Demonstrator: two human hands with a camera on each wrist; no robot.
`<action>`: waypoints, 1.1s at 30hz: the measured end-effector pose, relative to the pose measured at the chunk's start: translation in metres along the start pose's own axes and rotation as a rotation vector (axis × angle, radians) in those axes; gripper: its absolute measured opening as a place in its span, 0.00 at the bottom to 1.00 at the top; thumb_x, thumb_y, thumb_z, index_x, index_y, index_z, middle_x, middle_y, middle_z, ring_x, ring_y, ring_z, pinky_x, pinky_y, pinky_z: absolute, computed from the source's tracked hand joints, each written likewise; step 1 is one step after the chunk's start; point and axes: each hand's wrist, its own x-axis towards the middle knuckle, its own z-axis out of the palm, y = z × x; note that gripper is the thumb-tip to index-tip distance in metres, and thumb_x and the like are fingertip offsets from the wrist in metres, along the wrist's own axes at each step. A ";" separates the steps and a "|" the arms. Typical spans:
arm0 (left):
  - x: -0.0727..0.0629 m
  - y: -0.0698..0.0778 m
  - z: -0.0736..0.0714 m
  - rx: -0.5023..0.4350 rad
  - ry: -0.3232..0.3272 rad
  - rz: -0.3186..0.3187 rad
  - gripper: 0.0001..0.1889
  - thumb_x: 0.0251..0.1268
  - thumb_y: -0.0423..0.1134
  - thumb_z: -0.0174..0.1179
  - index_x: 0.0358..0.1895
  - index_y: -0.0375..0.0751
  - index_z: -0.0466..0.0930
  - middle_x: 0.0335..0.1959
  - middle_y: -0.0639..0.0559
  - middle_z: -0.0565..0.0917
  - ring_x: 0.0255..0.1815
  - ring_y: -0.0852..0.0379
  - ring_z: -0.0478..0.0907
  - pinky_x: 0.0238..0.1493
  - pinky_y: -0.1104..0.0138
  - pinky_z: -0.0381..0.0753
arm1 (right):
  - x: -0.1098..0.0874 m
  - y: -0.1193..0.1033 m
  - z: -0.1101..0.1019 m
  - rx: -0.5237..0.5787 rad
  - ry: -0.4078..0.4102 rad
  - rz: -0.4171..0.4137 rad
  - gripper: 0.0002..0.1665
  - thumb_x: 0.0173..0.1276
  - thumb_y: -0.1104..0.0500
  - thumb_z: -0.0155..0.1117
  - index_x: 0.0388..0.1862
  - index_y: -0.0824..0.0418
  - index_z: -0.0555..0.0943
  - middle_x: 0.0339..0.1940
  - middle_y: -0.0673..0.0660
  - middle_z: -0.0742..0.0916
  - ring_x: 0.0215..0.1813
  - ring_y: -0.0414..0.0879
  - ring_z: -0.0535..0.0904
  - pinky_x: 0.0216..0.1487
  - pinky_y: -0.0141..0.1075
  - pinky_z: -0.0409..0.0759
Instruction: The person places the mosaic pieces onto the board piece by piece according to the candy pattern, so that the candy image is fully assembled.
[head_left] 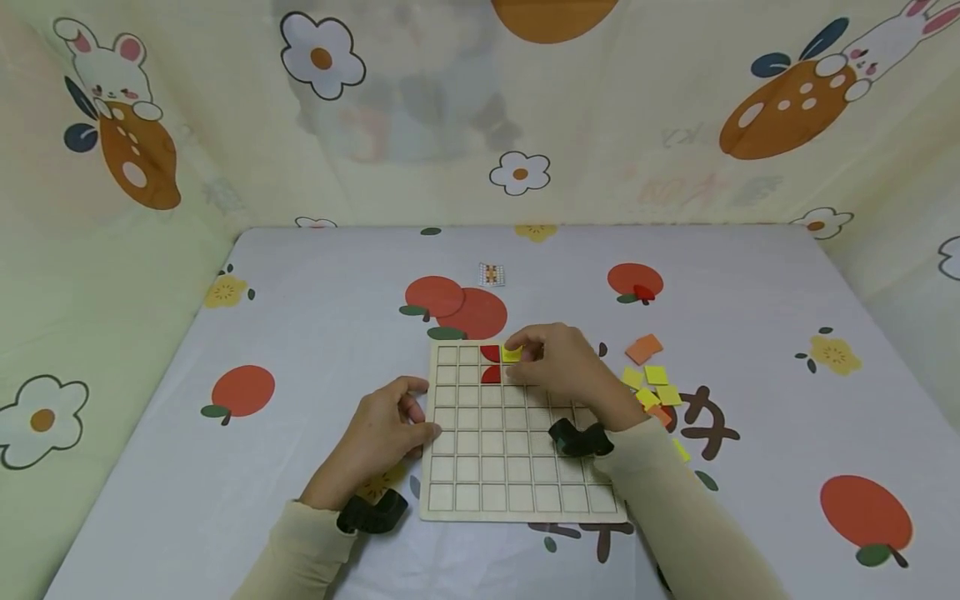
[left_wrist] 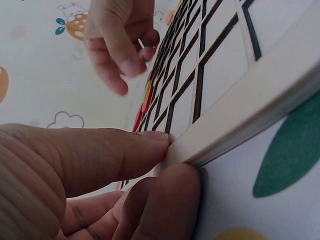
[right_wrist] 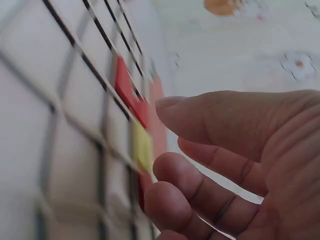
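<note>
A light wooden grid board (head_left: 487, 446) lies on the table. My left hand (head_left: 382, 425) pinches its left edge; in the left wrist view the thumb rests on the rim (left_wrist: 225, 117) and a fingertip presses the side. My right hand (head_left: 558, 358) hovers over the far rows, beside a yellow square tile (head_left: 512, 354) set in a cell. In the right wrist view its thumb and fingers stand apart with nothing between them, close to the yellow tile (right_wrist: 142, 145). Two red curved-edge pieces (head_left: 491, 375) sit in cells left of it. The right hand hides some cells.
Loose yellow tiles (head_left: 656, 375) and orange tiles (head_left: 643, 348) lie right of the board, partly behind the right arm. A small red piece (head_left: 643, 292) lies farther back on a printed apple. A small patterned square (head_left: 492, 275) lies beyond the board. Cloth walls (head_left: 420, 125) surround the table.
</note>
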 end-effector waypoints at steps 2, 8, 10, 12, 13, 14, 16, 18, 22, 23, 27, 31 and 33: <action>0.000 0.000 0.001 -0.002 -0.001 -0.004 0.32 0.60 0.31 0.74 0.68 0.34 0.74 0.32 0.48 0.78 0.23 0.54 0.78 0.26 0.66 0.79 | -0.004 0.007 -0.014 -0.010 0.039 -0.001 0.17 0.66 0.58 0.73 0.54 0.60 0.87 0.35 0.54 0.85 0.38 0.50 0.78 0.35 0.39 0.77; 0.000 0.001 0.001 -0.003 0.003 -0.001 0.32 0.60 0.31 0.74 0.68 0.34 0.74 0.32 0.48 0.78 0.22 0.55 0.78 0.26 0.66 0.79 | -0.022 0.033 -0.063 -0.010 0.139 0.091 0.21 0.69 0.57 0.72 0.58 0.63 0.85 0.39 0.58 0.85 0.39 0.52 0.80 0.33 0.38 0.79; 0.000 0.001 0.001 -0.003 0.003 -0.001 0.32 0.60 0.31 0.74 0.68 0.34 0.74 0.33 0.48 0.78 0.22 0.55 0.78 0.26 0.66 0.78 | -0.027 0.043 -0.076 -0.010 0.157 0.132 0.22 0.70 0.57 0.72 0.59 0.63 0.85 0.40 0.59 0.85 0.38 0.52 0.81 0.34 0.37 0.80; 0.000 0.001 0.001 -0.001 0.005 -0.003 0.32 0.60 0.31 0.74 0.68 0.34 0.74 0.32 0.48 0.78 0.22 0.55 0.78 0.26 0.66 0.78 | -0.030 0.053 -0.085 -0.038 0.176 0.163 0.22 0.70 0.56 0.72 0.60 0.64 0.84 0.40 0.59 0.84 0.36 0.52 0.80 0.33 0.37 0.79; 0.000 0.001 0.001 0.001 0.005 -0.004 0.32 0.60 0.31 0.74 0.68 0.34 0.74 0.32 0.48 0.78 0.22 0.55 0.78 0.26 0.66 0.78 | -0.031 0.056 -0.088 -0.046 0.183 0.185 0.22 0.70 0.56 0.72 0.60 0.64 0.84 0.40 0.59 0.84 0.36 0.53 0.79 0.33 0.37 0.79; 0.000 0.001 0.001 0.001 0.005 -0.004 0.32 0.60 0.31 0.74 0.68 0.34 0.74 0.32 0.48 0.78 0.22 0.55 0.78 0.26 0.67 0.78 | -0.032 0.060 -0.090 -0.052 0.184 0.204 0.23 0.70 0.56 0.71 0.60 0.64 0.84 0.40 0.60 0.83 0.37 0.54 0.79 0.33 0.37 0.79; 0.000 0.001 0.001 0.000 0.003 -0.003 0.32 0.60 0.31 0.74 0.68 0.34 0.74 0.32 0.48 0.78 0.22 0.55 0.78 0.26 0.67 0.78 | -0.033 0.065 -0.093 -0.078 0.179 0.243 0.24 0.69 0.55 0.72 0.61 0.64 0.83 0.42 0.61 0.83 0.41 0.55 0.77 0.36 0.38 0.79; 0.001 0.001 0.001 -0.002 0.001 0.004 0.31 0.60 0.30 0.74 0.67 0.34 0.75 0.32 0.48 0.78 0.21 0.55 0.78 0.25 0.67 0.78 | -0.033 0.070 -0.094 -0.099 0.161 0.286 0.26 0.68 0.55 0.73 0.62 0.64 0.82 0.46 0.63 0.83 0.45 0.57 0.76 0.39 0.40 0.79; -0.001 0.002 0.001 -0.011 -0.008 0.018 0.31 0.61 0.30 0.74 0.67 0.33 0.75 0.32 0.48 0.78 0.22 0.56 0.78 0.25 0.67 0.78 | -0.036 0.073 -0.096 -0.104 0.090 0.361 0.30 0.67 0.53 0.72 0.65 0.63 0.79 0.52 0.66 0.83 0.51 0.59 0.76 0.46 0.45 0.79; -0.001 0.002 0.001 -0.012 -0.010 0.022 0.31 0.61 0.30 0.74 0.67 0.33 0.75 0.32 0.48 0.78 0.22 0.56 0.78 0.25 0.67 0.77 | -0.037 0.074 -0.096 -0.103 0.078 0.371 0.30 0.68 0.53 0.72 0.65 0.64 0.78 0.52 0.66 0.83 0.52 0.60 0.76 0.46 0.45 0.79; -0.001 0.001 0.000 -0.014 -0.014 0.034 0.31 0.61 0.30 0.73 0.68 0.33 0.74 0.32 0.48 0.78 0.22 0.56 0.78 0.24 0.68 0.77 | -0.037 0.076 -0.095 -0.116 0.069 0.366 0.25 0.70 0.54 0.69 0.62 0.64 0.80 0.49 0.65 0.83 0.50 0.58 0.77 0.45 0.45 0.79; -0.001 0.000 -0.001 -0.017 -0.013 0.047 0.31 0.61 0.30 0.73 0.68 0.33 0.75 0.32 0.49 0.79 0.21 0.57 0.79 0.25 0.68 0.76 | -0.036 0.078 -0.093 -0.130 0.083 0.355 0.21 0.70 0.54 0.70 0.56 0.64 0.82 0.48 0.65 0.83 0.49 0.58 0.77 0.45 0.44 0.80; -0.001 -0.001 -0.001 -0.022 -0.014 0.053 0.31 0.61 0.30 0.73 0.67 0.33 0.75 0.33 0.49 0.79 0.21 0.57 0.80 0.25 0.68 0.76 | -0.035 0.078 -0.092 -0.133 0.088 0.354 0.20 0.70 0.53 0.70 0.55 0.65 0.83 0.48 0.64 0.83 0.49 0.58 0.78 0.44 0.43 0.80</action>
